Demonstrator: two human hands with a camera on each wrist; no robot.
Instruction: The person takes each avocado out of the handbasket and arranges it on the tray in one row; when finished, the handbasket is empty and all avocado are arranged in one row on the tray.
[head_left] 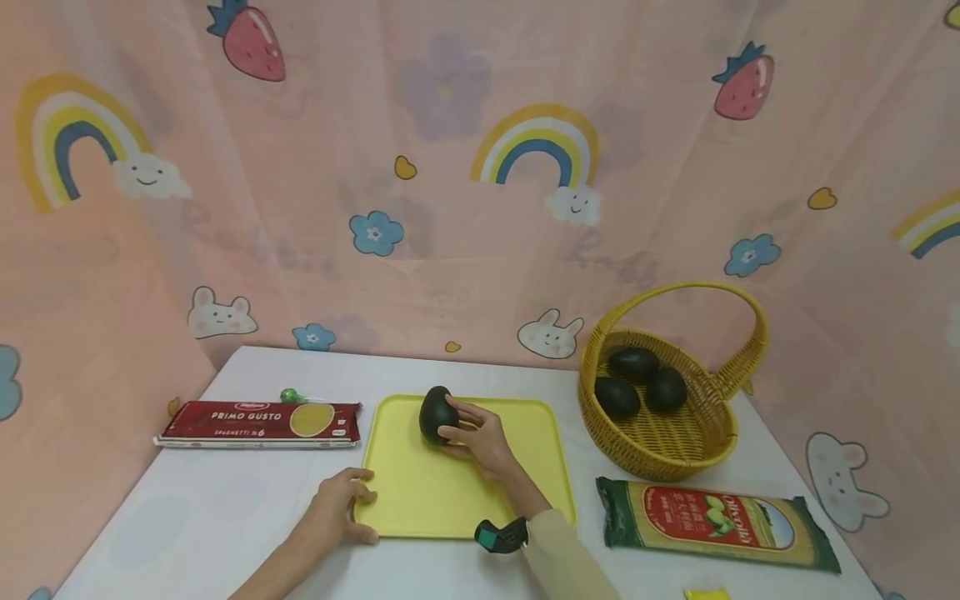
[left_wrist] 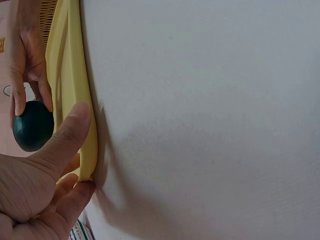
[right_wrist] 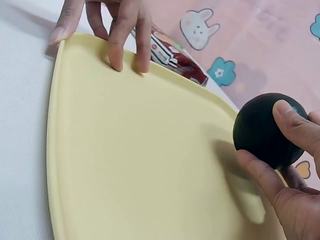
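Observation:
My right hand (head_left: 483,440) holds a dark green avocado (head_left: 437,415) between thumb and fingers, above the far part of a yellow tray (head_left: 420,500). In the right wrist view the avocado (right_wrist: 267,131) is apart from the tray surface, with its shadow below. At the tray's near left corner, my left hand (head_left: 334,505) grips the rim. Its thumb lies along the near edge and its fingertips reach over the left rim, as the right wrist view shows. The left wrist view shows the thumb (left_wrist: 70,131) against the yellow rim.
A yellow wicker basket (head_left: 660,462) with several avocados (head_left: 633,364) stands at the back right. A green spaghetti pack (head_left: 720,523) lies in front of it, near a small yellow packet (head_left: 707,594). To the left lie a red spaghetti pack (head_left: 258,422) and a green lollipop (head_left: 289,396).

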